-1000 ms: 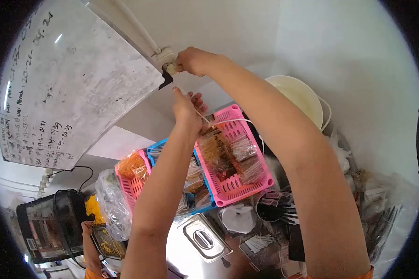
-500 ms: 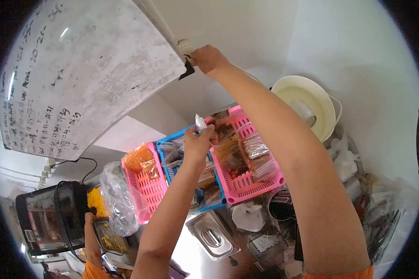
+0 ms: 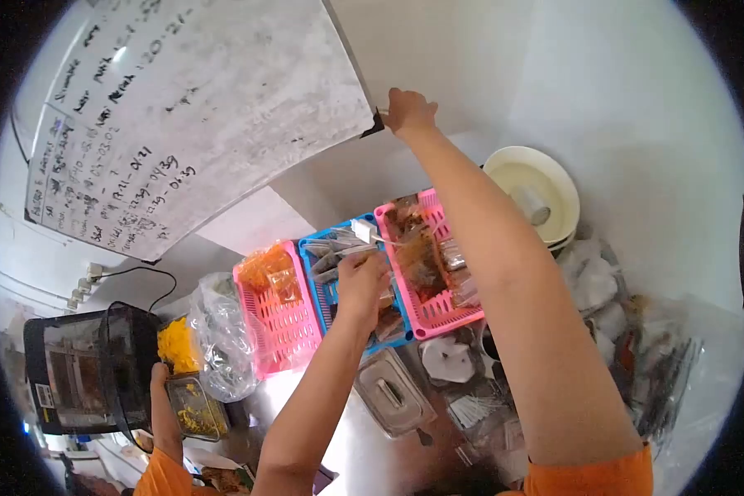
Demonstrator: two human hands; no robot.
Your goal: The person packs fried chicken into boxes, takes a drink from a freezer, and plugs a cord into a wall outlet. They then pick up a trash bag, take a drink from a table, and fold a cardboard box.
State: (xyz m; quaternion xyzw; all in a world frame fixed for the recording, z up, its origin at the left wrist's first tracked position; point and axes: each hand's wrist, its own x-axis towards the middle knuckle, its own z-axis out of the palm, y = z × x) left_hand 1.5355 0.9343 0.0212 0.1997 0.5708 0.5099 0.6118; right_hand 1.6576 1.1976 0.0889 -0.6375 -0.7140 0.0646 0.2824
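Note:
My right hand (image 3: 410, 113) is closed at the lower right corner of a whiteboard (image 3: 256, 107) covered in handwriting, its fingers at the board's edge. Lower down, my left hand (image 3: 362, 285) is over a blue basket (image 3: 308, 248) of small packets, fingers curled; I cannot tell what is between them. Just beyond its fingertips shows a white charger plug (image 3: 364, 231) with a thin white cable. On the right of the blue basket stands a pink basket (image 3: 438, 322) with bagged food, and on its left another pink basket (image 3: 285, 335) with orange packets.
A white bucket (image 3: 568, 198) of liquid holding a metal can stands at right. Nearer are a lidded steel container (image 3: 397, 397) and plastic bags (image 3: 591, 277). At left, another person's hand (image 3: 159, 374) is beside a tray of yellow food (image 3: 194, 413) and a black mesh-sided box (image 3: 83, 372).
My left hand has drawn down away from the charger plug it had hold of. The whiteboard corner and my right hand have shifted right, and the wall fitting behind the corner is now hidden.

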